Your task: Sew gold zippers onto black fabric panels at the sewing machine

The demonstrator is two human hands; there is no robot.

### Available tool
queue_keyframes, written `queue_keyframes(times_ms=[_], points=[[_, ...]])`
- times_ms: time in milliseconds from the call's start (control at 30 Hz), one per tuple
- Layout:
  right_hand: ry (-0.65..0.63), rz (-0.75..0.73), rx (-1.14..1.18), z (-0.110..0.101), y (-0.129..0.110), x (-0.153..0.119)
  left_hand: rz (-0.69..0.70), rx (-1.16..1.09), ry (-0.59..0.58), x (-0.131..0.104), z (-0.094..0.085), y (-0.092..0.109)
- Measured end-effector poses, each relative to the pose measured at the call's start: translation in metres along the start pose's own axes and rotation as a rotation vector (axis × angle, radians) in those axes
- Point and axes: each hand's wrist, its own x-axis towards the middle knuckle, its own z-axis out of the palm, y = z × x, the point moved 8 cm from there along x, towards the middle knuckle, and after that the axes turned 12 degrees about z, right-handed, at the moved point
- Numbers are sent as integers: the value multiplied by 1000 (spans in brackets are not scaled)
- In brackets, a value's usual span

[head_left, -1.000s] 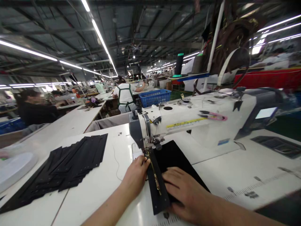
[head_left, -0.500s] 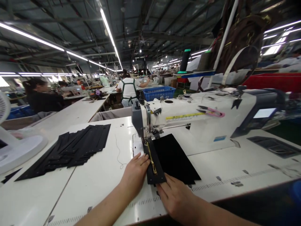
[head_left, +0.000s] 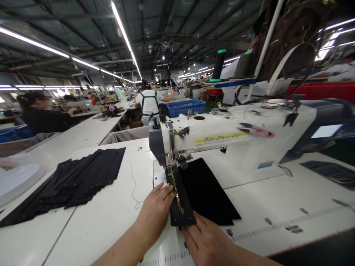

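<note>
A narrow black strip point(head_left: 185, 207) with a gold zipper point(head_left: 176, 194) along its middle lies under the needle area of the white sewing machine point(head_left: 235, 147). My left hand point(head_left: 158, 205) rests on the strip's left edge, fingers stretched forward and flat. At the near right corner, my right hand point(head_left: 206, 236) grips the strip's end, its thumb side and fingertips partly under the piece. Black panels point(head_left: 210, 195) lie flat to the right of the strip, beneath the machine arm. A loose thread curls on the table left of my left hand.
Overlapping black pieces point(head_left: 83, 177) are spread at the left, near a round white base point(head_left: 19, 181). Pink snips point(head_left: 257, 130) lie on the machine arm. Thread cones point(head_left: 218, 66) stand behind it. Beyond are a blue basket point(head_left: 185, 108) and other people at work.
The view has shifted slightly, moving the machine's body rightward and the left pile leftward in the picture. Both hands keep nearly the same hold on the strip.
</note>
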Motion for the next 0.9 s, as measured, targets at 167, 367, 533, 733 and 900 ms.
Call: queue_keyframes(times_ms=[167,367,533,733,900], points=[[11,31,11,9,9,6,12,21,-5,2,4,-10],[-1,45,29,23,22,12,-33,-36,56,9,4,-27],[-43,6,10,35,29,20,-82,-72,84,13,8,-42],[-115,35,27,43,35,21,-143,-106,45,11,17,-54],[-208,261,72,41,57,28,-193,-130,-2,6,10,-45]])
